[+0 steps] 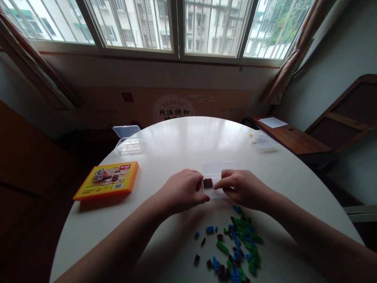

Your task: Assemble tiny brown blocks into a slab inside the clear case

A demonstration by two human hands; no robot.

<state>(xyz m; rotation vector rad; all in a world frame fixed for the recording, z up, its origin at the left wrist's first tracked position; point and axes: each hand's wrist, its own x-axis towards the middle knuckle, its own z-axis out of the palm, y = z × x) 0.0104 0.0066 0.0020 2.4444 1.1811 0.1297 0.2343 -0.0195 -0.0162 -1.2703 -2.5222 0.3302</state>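
Near the middle of the white table lies a clear plastic box [220, 193] with its lid [219, 168] raised at the back. A dark brown block of studded bricks [207, 183] sits in the left part of the box. My left hand [188, 188] grips the box's left side, thumb at the front corner and fingers curled behind. Over the right side is my right hand [240, 188], index finger stretched toward the brown block, its tip just beside it. The right thumb is apart below, and nothing shows between these fingers. Loose blue, green and brown bricks [222, 247] lie scattered nearer me.
An orange-yellow game box [107, 179] rests at the left of the round table [165, 145]. Behind it stands another open clear box [129, 146]. At the far right are a clear container [263, 142] and small yellow pieces [251, 135]. Beyond is a wooden desk [297, 135].
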